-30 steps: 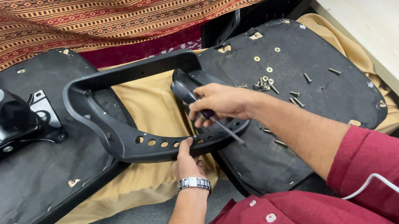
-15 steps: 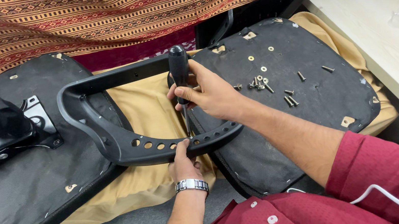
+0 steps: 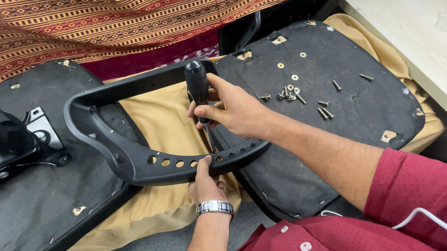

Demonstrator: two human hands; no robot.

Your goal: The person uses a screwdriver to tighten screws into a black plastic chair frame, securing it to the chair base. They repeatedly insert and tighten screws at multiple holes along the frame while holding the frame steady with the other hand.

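Right hand (image 3: 236,109) grips screwdriver (image 3: 198,88) upright over a hole in the armrest (image 3: 142,162); left hand (image 3: 206,182) pinches its near edge. If the tip is off-centre it may slip, or the armrest shift.

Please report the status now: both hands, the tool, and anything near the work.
Right hand grips screwdriver upright, tip at armrest frame. Left hand steadies frame from below. Loose screws lie on seat base, apart.
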